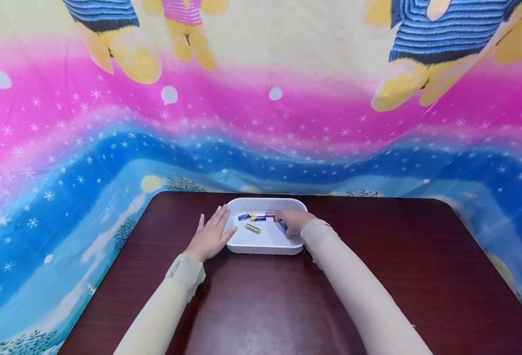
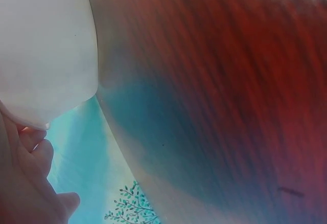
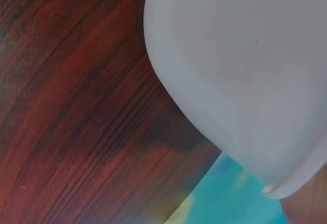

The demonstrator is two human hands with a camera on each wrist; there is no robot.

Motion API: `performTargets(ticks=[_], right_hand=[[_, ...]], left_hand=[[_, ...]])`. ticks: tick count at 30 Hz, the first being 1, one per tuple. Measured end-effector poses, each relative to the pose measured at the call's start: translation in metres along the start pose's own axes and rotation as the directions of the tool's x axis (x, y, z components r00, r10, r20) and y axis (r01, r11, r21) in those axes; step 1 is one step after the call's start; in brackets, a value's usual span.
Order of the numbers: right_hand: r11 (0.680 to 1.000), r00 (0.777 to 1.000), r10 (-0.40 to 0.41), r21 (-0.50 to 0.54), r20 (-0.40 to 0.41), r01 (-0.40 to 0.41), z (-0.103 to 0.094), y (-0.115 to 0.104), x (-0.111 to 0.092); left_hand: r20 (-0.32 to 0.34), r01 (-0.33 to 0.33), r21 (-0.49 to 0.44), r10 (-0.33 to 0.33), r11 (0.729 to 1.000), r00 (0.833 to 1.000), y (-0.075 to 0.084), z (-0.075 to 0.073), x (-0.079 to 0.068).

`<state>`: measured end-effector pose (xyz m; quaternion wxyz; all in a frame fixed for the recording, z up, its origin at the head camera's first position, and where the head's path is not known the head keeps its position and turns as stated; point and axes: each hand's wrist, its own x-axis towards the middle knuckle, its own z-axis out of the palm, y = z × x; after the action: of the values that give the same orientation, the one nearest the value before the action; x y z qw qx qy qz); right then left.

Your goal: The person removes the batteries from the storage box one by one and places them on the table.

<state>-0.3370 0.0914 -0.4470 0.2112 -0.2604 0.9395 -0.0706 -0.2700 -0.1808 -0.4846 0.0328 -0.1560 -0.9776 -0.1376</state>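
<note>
A white plastic tray (image 1: pixel 267 250) stands near the far edge of the table. Several small batteries lie in it: a gold one (image 1: pixel 252 228), a dark blue one (image 1: pixel 243 217), another blue one with a yellow end (image 1: pixel 259 218) and a reddish one (image 1: pixel 270 214). My left hand (image 1: pixel 208 235) rests at the tray's left rim, fingers straight. My right hand (image 1: pixel 293 220) reaches over the right rim, its fingers bent down into the tray beside the reddish battery. A bluish object (image 1: pixel 281 227) shows under these fingers; I cannot tell whether they grip it.
The dark red-brown table (image 1: pixel 270 305) has rounded far corners. Behind it hangs a colourful printed cloth (image 1: pixel 261 113), close along the far edge. Both wrist views mostly show the tray's outer wall (image 3: pixel 240 70) and the tabletop (image 2: pixel 230 81).
</note>
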Motion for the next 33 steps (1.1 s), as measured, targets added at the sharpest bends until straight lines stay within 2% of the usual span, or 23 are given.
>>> performTargets(ticks=[7, 16, 24, 29, 33], right_hand=[[0.999, 0.995, -0.029, 0.036, -0.094, 0.032, 0.003, 0.006, -0.001], [0.991, 0.977, -0.053, 0.112, -0.204, 0.077, 0.007, 0.01, -0.002], [0.981, 0.942, -0.094, 0.133, -0.321, 0.143, 0.012, 0.012, -0.007], [0.963, 0.917, -0.121, 0.18, -0.381, 0.202, 0.014, 0.014, -0.01], [0.951, 0.908, -0.1, 0.23, -0.407, 0.208, 0.015, 0.016, -0.014]], left_hand=[[0.003, -0.001, 0.01, 0.001, 1.0, 1.0, 0.002, -0.001, 0.0], [0.007, 0.013, -0.011, -0.013, 1.0, 1.0, 0.003, -0.002, -0.001], [-0.015, 0.0, 0.003, 0.0, 1.0, 1.0, 0.001, 0.0, -0.001], [-0.02, -0.002, -0.006, 0.002, 1.0, 1.0, 0.001, 0.0, -0.002], [-0.016, -0.002, -0.01, 0.001, 1.0, 1.0, 0.001, 0.0, -0.002]])
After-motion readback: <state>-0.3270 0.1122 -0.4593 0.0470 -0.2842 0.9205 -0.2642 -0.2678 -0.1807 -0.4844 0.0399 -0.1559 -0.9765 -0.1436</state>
